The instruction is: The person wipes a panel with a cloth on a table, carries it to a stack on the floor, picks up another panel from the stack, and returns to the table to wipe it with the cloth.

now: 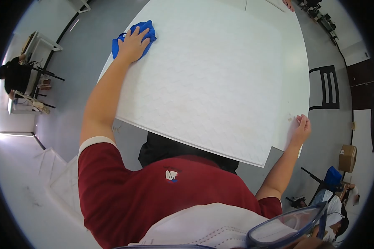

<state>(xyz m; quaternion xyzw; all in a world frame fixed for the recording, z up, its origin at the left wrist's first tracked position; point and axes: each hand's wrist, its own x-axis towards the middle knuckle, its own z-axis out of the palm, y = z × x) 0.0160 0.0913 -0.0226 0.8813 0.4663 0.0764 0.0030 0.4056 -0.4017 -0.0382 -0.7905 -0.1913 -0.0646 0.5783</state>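
Observation:
My left hand [133, 45] lies spread on a crumpled blue cloth [151, 34], pressing it to the far left of a white surface. That surface is a large white board or sheet [203, 91] with a faint wavy pattern, on a white table [293, 79]. My right hand [302, 128] is at the table's right edge with its fingers curled together; what they hold, if anything, cannot be made out. Small brownish marks [290, 119] show on the tabletop beside it.
Another person's hand [289, 5] rests at the table's far right edge. A black chair [329, 87] stands to the right, with a cardboard box [347, 158] lower down. One person [18, 76] sits at the left, another [334, 216] at the lower right.

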